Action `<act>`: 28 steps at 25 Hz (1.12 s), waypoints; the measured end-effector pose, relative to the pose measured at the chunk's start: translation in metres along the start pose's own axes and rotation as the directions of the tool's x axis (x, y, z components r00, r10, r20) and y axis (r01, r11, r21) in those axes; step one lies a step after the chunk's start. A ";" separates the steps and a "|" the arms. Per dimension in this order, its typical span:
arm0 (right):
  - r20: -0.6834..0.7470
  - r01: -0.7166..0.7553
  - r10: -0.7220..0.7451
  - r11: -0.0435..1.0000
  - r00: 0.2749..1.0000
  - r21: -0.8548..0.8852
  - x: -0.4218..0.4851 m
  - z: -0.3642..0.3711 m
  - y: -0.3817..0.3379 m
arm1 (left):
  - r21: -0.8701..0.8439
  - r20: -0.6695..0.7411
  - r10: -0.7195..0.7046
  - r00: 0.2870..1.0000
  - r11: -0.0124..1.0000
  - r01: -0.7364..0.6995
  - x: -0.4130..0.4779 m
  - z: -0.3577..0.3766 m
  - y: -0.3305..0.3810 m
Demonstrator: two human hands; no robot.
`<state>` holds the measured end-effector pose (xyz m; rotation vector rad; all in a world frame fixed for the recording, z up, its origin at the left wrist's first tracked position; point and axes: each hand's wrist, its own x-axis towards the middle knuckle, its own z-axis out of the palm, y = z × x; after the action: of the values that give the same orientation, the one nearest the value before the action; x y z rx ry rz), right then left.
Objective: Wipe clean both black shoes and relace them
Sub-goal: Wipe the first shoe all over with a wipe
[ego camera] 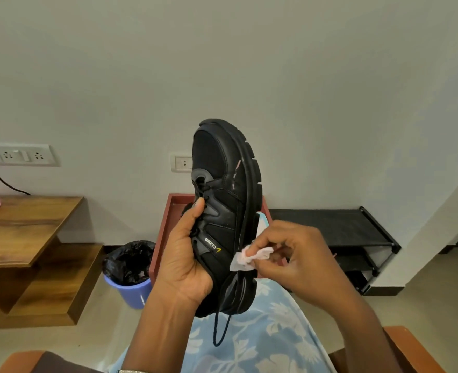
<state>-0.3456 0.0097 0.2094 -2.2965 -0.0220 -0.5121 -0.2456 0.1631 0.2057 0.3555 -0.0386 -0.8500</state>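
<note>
Plain grey wall [330, 76] behind, wooden table [28, 224] on the left, blue bin [131, 289] beside it. Left hand [187, 254] is wrapped round the black shoe [222, 184], held up mid-scene with the toe pointing up, thumb on the laces. Right hand [298, 259] pinches a crumpled wipe [249, 258] right at the sole edge. Black shoe rack [330, 227] sits on the right.

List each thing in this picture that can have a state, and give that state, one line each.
black shoe: held in the air, toe away from the person, pale marks on its side.
lace: a loop hangs loose below the heel.
wipe: crumpled, at the sole edge.
left hand: grips the shoe.
right hand: pinches the wipe.
bin: uncovered, lined with a black bag.
</note>
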 end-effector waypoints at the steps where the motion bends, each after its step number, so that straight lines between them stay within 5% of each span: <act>1: -0.021 0.019 -0.019 1.000 1.000 -0.018 0.005 -0.006 -0.001 | 0.006 -0.008 -0.003 1.000 1.000 0.003 0.001 0.000 -0.001; 7: -0.512 0.116 -0.159 0.987 0.844 -0.114 0.035 -0.017 -0.007 | 0.026 -0.034 -0.038 0.999 0.999 0.039 0.004 -0.001 -0.006; 15: -0.427 0.166 -0.177 0.984 0.887 -0.062 0.003 0.013 0.002 | 0.059 -0.052 -0.008 0.999 0.998 0.011 0.000 0.005 -0.003; 22: -0.617 0.117 -0.235 0.967 0.751 -0.226 0.035 0.005 -0.007 | 0.147 -0.101 -0.053 0.994 0.987 0.067 0.000 0.004 -0.006; 28: -0.502 0.173 -0.243 0.968 0.830 -0.183 0.008 0.043 -0.009 | 0.178 -0.126 -0.038 0.991 0.982 0.060 -0.005 0.005 -0.001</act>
<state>-0.3245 0.0450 0.1918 -2.2149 0.0278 -1.2759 -0.2503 0.1652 0.2103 0.5815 0.0059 -0.8743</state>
